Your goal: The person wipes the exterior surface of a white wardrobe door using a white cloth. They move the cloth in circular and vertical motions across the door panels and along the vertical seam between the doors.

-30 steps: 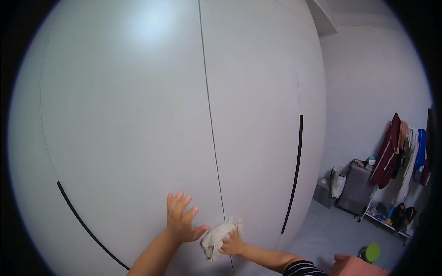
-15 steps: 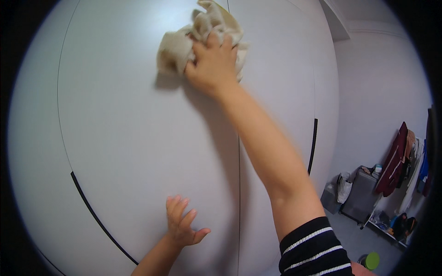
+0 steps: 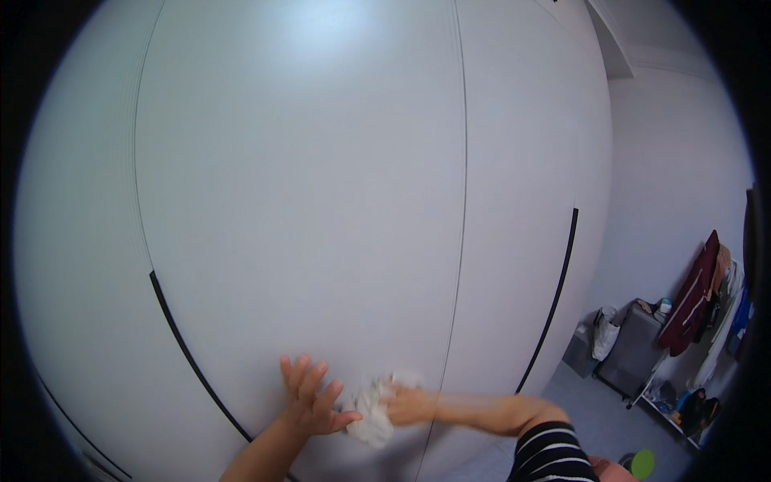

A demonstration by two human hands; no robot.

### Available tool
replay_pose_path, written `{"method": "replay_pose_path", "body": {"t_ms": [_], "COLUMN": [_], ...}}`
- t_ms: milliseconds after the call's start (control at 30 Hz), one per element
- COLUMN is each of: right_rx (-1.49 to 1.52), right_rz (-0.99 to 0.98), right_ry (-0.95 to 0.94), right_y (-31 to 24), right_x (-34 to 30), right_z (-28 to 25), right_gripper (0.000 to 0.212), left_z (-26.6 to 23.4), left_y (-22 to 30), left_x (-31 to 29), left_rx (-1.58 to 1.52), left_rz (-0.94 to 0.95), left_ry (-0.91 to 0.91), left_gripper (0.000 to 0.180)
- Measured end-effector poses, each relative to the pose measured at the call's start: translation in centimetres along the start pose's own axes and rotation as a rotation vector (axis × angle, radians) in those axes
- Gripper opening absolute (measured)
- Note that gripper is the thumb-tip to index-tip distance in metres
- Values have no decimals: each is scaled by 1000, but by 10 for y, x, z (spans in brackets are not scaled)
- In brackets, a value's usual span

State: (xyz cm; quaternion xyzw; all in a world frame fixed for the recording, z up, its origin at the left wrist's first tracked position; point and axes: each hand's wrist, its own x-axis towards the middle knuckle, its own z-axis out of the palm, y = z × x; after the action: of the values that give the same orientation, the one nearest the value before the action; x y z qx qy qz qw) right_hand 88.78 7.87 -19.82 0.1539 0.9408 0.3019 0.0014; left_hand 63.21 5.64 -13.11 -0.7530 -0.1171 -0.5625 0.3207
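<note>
A pale cream cloth (image 3: pixel 369 418), crumpled and smeared by motion, is pressed low against the white wardrobe door (image 3: pixel 305 209). My right hand (image 3: pixel 409 405) grips it, the forearm coming in from the right in a black sleeve with white stripes. Just left of the cloth, my left hand (image 3: pixel 309 402) is raised at the door with its fingers spread and nothing in them. Its thumb tip overlaps the cloth's edge in the picture; whether they touch I cannot tell.
Long black handles (image 3: pixel 189 357) run down the doors, a second black handle (image 3: pixel 554 301) at right. Beyond stand a grey suitcase (image 3: pixel 630 341), a white bag (image 3: pixel 605 336) and a rack with hanging clothes (image 3: pixel 691 297). A green round object (image 3: pixel 642 463) is on the floor.
My right hand has swept the cloth from high on the door down to its lower part, beside my left hand. My left hand stays spread in nearly the same place.
</note>
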Motion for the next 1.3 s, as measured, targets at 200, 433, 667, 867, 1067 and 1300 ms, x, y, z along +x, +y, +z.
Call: {"method": "replay_pose_path", "body": {"t_ms": [200,433,667,867,1067,1300], "right_rx": [-300,-629,-263,-101,-69,-496], "right_rz": [587,788,274,-206,283,672], "right_ry": [914,1191,929,367,694,1185], "right_y": [186,221,28,-53,75,242], "right_x": [97,167,168,78,155,207], "right_z": [-303,-362,-112,36,-163,-418], "right_gripper": [61,43,53,60,51,49], "left_z": [-31,-31,-79,-97,-128,-103], "left_y": [-22,-25,-34,-38,-69,-43], "left_x": [-10,-12,-20,-13,14,37], "left_rx": [26,-64,35,299,463,607], "left_rz": [-23,5,11,21,-200,-507], "left_ry": [-9,85,219,-42,-41,-301], "left_gripper": [65,67,67,72,71,81]}}
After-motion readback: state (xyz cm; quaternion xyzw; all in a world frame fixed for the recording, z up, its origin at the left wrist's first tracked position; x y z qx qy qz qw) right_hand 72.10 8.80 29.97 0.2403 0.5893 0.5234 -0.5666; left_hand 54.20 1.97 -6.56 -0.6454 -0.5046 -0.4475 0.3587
